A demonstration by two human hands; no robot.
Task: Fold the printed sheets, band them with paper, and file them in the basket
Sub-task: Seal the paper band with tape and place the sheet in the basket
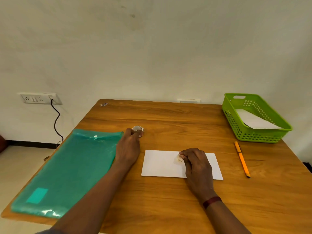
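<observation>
A folded white sheet [162,163] lies flat on the wooden table in front of me. My right hand [196,163] rests on it, fingertips pinching a small cream sticker [179,160] with gold writing against the paper. My left hand [129,146] reaches forward, its fingers on a small round roll of stickers [138,128] just beyond. The green plastic basket [263,135] stands at the far right of the table with a folded white sheet [255,121] lying inside it.
A teal plastic document folder [67,168] lies along the left side of the table, touching my left forearm. An orange pencil [242,159] lies right of the sheet. A wall socket [39,98] with a black cable is at the left.
</observation>
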